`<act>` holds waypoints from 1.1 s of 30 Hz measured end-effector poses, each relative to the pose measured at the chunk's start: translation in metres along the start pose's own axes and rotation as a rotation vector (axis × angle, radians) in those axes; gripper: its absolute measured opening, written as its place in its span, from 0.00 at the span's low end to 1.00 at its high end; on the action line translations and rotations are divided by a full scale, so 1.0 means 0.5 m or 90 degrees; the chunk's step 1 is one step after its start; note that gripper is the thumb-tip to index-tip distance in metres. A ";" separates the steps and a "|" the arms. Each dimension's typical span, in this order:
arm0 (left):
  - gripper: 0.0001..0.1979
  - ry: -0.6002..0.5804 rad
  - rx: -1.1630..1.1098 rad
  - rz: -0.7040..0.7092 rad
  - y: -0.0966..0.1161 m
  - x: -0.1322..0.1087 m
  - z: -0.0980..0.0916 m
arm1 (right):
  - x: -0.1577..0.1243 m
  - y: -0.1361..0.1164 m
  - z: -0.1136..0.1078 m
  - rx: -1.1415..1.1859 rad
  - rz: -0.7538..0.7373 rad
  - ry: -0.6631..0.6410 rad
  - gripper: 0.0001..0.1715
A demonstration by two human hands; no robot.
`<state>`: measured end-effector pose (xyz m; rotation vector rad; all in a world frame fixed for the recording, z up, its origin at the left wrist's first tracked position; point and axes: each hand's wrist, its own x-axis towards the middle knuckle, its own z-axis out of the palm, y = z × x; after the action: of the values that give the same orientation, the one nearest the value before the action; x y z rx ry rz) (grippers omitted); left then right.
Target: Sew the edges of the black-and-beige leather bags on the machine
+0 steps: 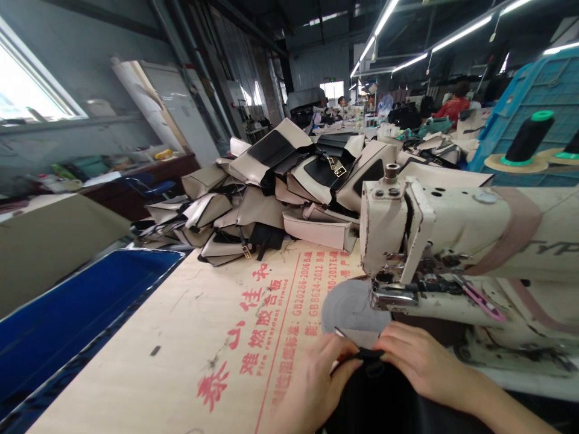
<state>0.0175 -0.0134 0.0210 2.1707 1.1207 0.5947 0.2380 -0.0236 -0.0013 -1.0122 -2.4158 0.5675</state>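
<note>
My left hand [316, 377] and my right hand [418, 358] both pinch the top edge of a black piece of material [384, 401] at the near edge of the plywood table [181, 343]. The fingertips of the two hands almost meet over a small black tab. Just beyond them stands a cream sewing machine [452, 241], its needle area above a round grey plate [348, 307]. The black piece lies right in front of that plate.
A big heap of beige and black bag parts [280, 193] covers the far side of the table. A blue bin [67, 319] sits at the left. Black thread cones [527, 138] stand behind the machine. Other people work far back in the hall.
</note>
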 end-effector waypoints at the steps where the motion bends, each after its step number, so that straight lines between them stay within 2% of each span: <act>1: 0.11 -0.006 0.002 0.006 0.004 -0.001 0.002 | 0.002 0.000 -0.002 0.008 0.006 -0.003 0.11; 4: 0.14 -0.034 -0.016 0.039 0.018 -0.001 0.009 | 0.005 -0.004 -0.007 0.020 0.020 -0.011 0.10; 9: 0.13 0.004 -0.060 0.006 0.024 0.008 0.018 | 0.002 -0.005 -0.011 -0.019 0.017 -0.009 0.10; 13: 0.14 -0.035 -0.100 -0.021 0.000 -0.008 0.002 | 0.006 -0.002 -0.012 -0.058 0.005 -0.012 0.11; 17: 0.19 -0.087 -0.177 -0.111 -0.040 -0.040 0.002 | 0.013 0.003 -0.008 -0.069 0.004 -0.009 0.11; 19: 0.19 -0.053 -0.211 -0.146 -0.053 -0.042 0.018 | 0.018 0.006 -0.009 -0.049 0.014 0.002 0.12; 20: 0.19 -0.008 -0.214 -0.156 -0.056 -0.036 0.027 | 0.019 0.006 -0.010 -0.031 0.027 0.015 0.12; 23: 0.19 0.133 -0.149 -0.173 -0.045 0.002 0.038 | 0.019 0.005 -0.016 0.024 0.077 0.068 0.12; 25: 0.20 0.157 -0.063 -0.159 -0.022 0.038 0.024 | 0.014 0.002 -0.008 0.099 0.129 0.133 0.13; 27: 0.19 0.120 0.027 -0.103 0.004 0.078 -0.005 | 0.010 0.000 0.018 0.228 0.196 0.217 0.14; 30: 0.16 0.044 0.137 -0.031 0.028 0.142 -0.045 | 0.023 0.000 0.082 0.470 0.311 0.371 0.17; 33: 0.13 0.017 0.179 -0.073 0.024 0.210 -0.058 | 0.058 0.003 0.136 0.664 0.385 0.468 0.22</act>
<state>0.0626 0.0779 0.0612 2.3171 1.4047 0.4364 0.1831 -0.0146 -0.0501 -1.1257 -0.9076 1.2029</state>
